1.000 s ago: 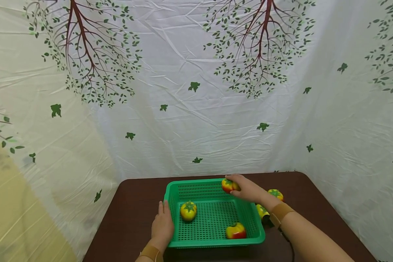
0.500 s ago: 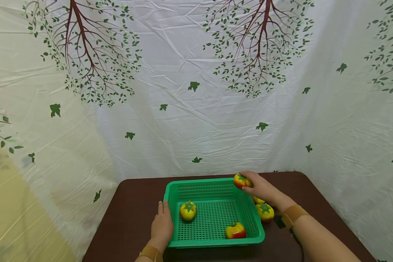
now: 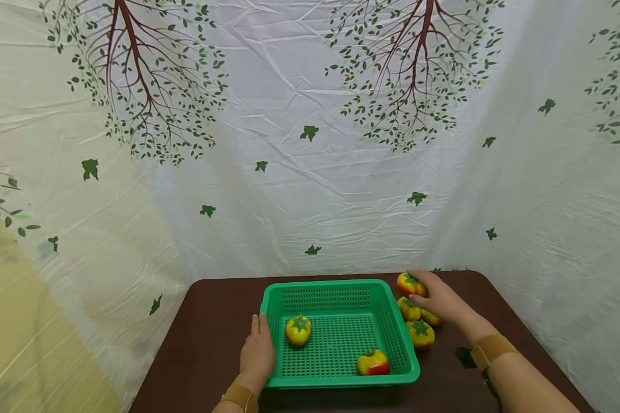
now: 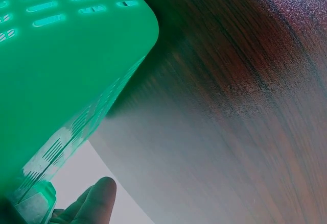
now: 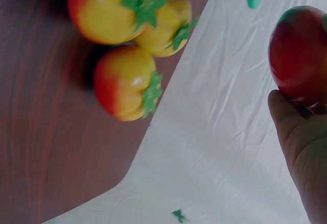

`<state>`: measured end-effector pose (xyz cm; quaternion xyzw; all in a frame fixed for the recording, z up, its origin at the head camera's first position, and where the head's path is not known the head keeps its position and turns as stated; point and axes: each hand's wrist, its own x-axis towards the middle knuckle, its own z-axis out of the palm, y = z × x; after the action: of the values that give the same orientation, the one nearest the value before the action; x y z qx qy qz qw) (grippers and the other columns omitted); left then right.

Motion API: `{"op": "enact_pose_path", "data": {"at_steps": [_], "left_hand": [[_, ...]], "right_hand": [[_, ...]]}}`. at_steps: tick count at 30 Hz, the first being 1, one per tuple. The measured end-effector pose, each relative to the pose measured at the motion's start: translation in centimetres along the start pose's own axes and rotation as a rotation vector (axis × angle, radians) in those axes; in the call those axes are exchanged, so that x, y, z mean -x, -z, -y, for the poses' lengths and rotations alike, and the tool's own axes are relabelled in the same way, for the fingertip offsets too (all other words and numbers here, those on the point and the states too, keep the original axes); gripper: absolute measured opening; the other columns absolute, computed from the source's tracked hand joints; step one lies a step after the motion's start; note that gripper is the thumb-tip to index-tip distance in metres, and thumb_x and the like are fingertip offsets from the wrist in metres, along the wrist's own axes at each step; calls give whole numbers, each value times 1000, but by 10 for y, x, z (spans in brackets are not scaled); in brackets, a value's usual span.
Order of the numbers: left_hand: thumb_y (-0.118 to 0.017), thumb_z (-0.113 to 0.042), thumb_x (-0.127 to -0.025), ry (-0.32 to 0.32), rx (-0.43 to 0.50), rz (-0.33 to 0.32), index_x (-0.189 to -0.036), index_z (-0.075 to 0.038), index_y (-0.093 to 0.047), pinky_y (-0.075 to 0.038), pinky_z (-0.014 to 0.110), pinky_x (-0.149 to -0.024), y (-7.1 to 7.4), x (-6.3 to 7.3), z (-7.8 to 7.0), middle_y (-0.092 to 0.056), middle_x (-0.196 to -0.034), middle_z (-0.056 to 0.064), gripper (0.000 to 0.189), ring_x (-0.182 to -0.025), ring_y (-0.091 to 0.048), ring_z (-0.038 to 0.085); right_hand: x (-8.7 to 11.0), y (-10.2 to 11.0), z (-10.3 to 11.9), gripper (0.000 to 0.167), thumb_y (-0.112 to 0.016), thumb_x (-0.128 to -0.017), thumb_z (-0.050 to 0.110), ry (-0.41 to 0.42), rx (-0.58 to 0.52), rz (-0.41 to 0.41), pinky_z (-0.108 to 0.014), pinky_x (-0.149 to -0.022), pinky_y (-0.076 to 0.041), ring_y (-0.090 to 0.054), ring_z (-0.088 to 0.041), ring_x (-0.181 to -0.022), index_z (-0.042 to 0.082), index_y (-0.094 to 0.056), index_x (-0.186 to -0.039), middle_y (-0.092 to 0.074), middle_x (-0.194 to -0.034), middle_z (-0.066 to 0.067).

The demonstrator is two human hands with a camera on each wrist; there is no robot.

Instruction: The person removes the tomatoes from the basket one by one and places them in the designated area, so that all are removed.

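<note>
My right hand (image 3: 440,298) grips a red-and-yellow toy persimmon (image 3: 409,283) just past the far right corner of a green plastic basket (image 3: 341,381). In the right wrist view that persimmon (image 5: 296,55) sits at the right edge, the thumb or a finger pressed to its side. Three more persimmons (image 3: 420,334) with green star-shaped tops lie together on the table along the basket's right side. Inside the basket are one persimmon (image 3: 298,331) at the left and another persimmon (image 3: 374,363) at the near right. My left hand (image 3: 257,355) rests against the basket's left side, fingers straight.
The dark brown table (image 3: 212,332) has its back edge close to a white curtain (image 3: 289,218) printed with trees and leaves. A small black object (image 3: 465,358) with a cable lies near my right wrist.
My right hand has carried the persimmon rightward from inside the basket's far right corner, over the rim, to beyond the basket. The left hand and the basket have stayed put.
</note>
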<state>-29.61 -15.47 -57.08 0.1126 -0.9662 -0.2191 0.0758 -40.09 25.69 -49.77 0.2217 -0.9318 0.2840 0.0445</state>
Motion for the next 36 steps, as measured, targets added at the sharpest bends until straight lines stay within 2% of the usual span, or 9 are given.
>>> {"op": "enact_pose_path", "data": {"at_steps": [10, 18, 25, 36], "left_hand": [[-51, -2, -101, -11, 2, -16, -155, -2, -34, -54, 56, -90, 1, -1, -1, -30, -161, 24, 57, -111, -62, 44], [-50, -1, -101, -16, 7, -19, -155, -3, -34, -54, 56, -88, 1, -1, 0, -31, -161, 24, 57, -111, -62, 45], [-49, 0, -101, -10, 7, -13, -155, -3, -33, -54, 56, -89, 2, -1, 1, -30, -161, 24, 56, -112, -61, 45], [-47, -1, -102, -10, 13, -12, -155, -3, -34, -53, 57, -91, 2, -1, 2, -31, -161, 24, 55, -114, -61, 45]], "right_hand": [[21, 3, -22, 64, -68, -93, 16, -61, -5, -22, -69, -103, -42, -45, -51, -128, -4, -40, -148, -43, -146, -33], [35, 0, -37, 65, -69, -93, 15, -49, -13, -46, -65, -98, -47, -50, -48, -122, -7, -41, -146, -45, -143, -34], [42, -4, -44, 66, -69, -92, 17, -84, -2, -38, -65, -97, -48, -52, -46, -116, -8, -40, -146, -46, -141, -35], [49, -14, -55, 66, -68, -92, 16, -129, -28, -10, -65, -98, -47, -49, -49, -122, -8, -39, -147, -44, -144, -36]]}}
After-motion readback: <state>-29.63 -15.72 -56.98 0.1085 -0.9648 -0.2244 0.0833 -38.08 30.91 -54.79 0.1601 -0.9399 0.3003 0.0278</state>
